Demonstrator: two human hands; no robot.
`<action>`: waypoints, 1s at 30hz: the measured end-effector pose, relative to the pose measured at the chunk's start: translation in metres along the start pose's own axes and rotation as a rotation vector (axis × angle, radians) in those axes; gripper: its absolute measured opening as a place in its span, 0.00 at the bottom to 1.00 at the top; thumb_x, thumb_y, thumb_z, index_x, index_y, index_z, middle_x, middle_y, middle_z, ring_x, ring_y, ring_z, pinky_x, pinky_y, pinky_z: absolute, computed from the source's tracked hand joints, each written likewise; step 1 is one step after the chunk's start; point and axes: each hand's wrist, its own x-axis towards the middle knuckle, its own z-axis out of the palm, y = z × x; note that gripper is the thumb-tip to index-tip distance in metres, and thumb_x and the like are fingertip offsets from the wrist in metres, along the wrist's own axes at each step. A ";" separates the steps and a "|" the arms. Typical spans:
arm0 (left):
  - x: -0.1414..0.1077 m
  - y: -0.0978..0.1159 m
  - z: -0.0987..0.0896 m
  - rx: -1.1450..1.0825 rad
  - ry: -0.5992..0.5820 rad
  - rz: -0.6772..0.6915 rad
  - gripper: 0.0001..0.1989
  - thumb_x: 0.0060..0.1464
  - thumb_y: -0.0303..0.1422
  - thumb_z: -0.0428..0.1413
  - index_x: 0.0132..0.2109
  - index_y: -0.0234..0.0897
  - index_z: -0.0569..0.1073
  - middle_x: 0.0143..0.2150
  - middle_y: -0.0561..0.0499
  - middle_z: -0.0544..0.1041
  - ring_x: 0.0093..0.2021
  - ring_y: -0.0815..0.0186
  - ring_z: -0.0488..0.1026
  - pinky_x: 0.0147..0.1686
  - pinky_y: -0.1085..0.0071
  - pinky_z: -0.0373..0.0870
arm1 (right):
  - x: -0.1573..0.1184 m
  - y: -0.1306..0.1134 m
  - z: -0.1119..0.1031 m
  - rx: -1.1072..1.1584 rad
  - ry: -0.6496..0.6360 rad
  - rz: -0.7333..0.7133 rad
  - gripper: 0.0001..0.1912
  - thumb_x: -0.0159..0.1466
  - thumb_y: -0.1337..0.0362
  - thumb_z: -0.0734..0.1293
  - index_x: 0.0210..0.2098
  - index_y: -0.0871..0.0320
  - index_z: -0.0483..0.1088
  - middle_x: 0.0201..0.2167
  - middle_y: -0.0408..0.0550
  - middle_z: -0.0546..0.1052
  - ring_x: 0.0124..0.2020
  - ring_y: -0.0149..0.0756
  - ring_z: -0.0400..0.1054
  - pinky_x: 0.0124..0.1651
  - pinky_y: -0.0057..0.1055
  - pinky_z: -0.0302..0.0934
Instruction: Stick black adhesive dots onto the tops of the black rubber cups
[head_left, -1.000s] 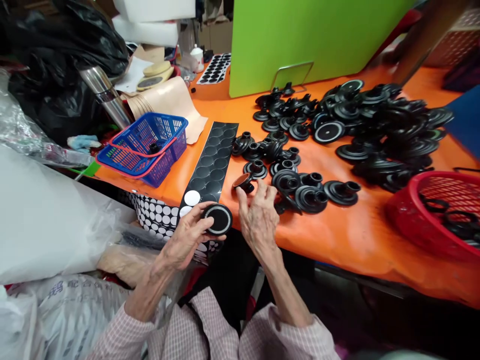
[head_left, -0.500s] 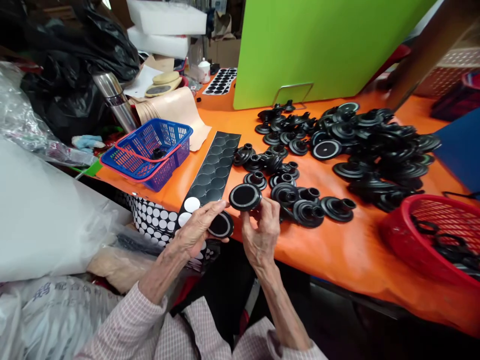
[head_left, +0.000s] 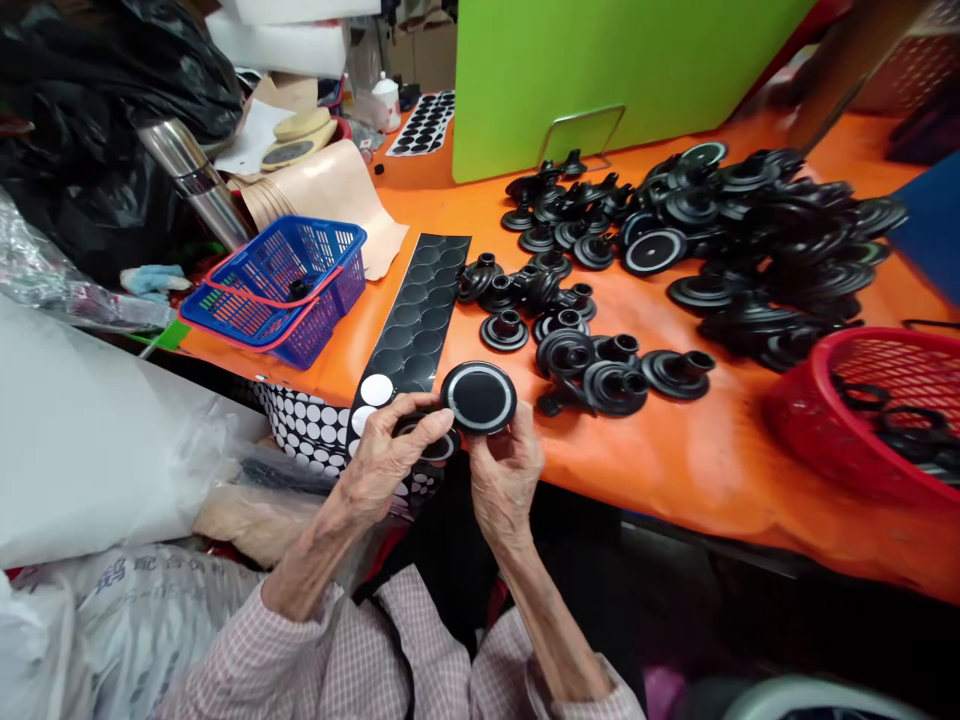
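Note:
In front of the table edge, my right hand (head_left: 508,468) grips a round black disc part (head_left: 478,400) from below, its flat face with a pale ring turned up toward me. My left hand (head_left: 390,445) is closed on a second black disc part (head_left: 442,447), partly covered by the thumb. The left thumb tip reaches the rim of the right disc; whether it presses there I cannot tell. Just beyond the left hand lies a sheet of round black stickers (head_left: 421,310), with white circles (head_left: 376,390) bared at its near end.
Several stemmed black disc parts (head_left: 615,385) lie near the right hand, with a larger heap (head_left: 772,250) behind. A blue basket (head_left: 330,310) stands left, a red basket (head_left: 817,440) right. A green board (head_left: 615,80) rises at the back.
The view has shifted slightly. My right hand has brought its disc closer to the left hand and tipped its face more toward me. The left thumb now lies across the left disc.

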 end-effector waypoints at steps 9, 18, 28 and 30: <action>-0.001 -0.004 -0.004 -0.014 -0.023 -0.047 0.15 0.48 0.40 0.64 0.42 0.37 0.78 0.34 0.53 0.75 0.31 0.72 0.69 0.30 0.77 0.70 | -0.002 0.002 0.002 0.046 -0.016 0.009 0.13 0.58 0.67 0.66 0.43 0.56 0.69 0.41 0.47 0.72 0.43 0.36 0.69 0.48 0.36 0.66; 0.001 0.000 -0.004 0.107 -0.068 -0.085 0.16 0.48 0.44 0.63 0.37 0.35 0.78 0.31 0.53 0.74 0.29 0.72 0.67 0.30 0.77 0.66 | -0.006 0.002 -0.004 0.006 -0.053 0.012 0.12 0.59 0.66 0.66 0.43 0.56 0.69 0.42 0.48 0.73 0.43 0.36 0.69 0.48 0.37 0.66; -0.005 0.001 0.000 0.172 -0.005 -0.020 0.15 0.47 0.42 0.63 0.33 0.34 0.77 0.31 0.52 0.73 0.28 0.72 0.66 0.29 0.76 0.65 | -0.010 0.002 -0.004 0.051 -0.091 0.068 0.11 0.59 0.62 0.67 0.41 0.56 0.69 0.39 0.47 0.72 0.41 0.35 0.69 0.46 0.35 0.66; -0.005 0.001 0.001 0.176 0.010 -0.020 0.15 0.46 0.43 0.64 0.33 0.34 0.77 0.30 0.53 0.72 0.28 0.72 0.66 0.28 0.76 0.65 | -0.010 0.002 -0.004 0.058 -0.111 0.077 0.11 0.59 0.63 0.66 0.42 0.57 0.69 0.39 0.48 0.73 0.41 0.35 0.69 0.46 0.35 0.67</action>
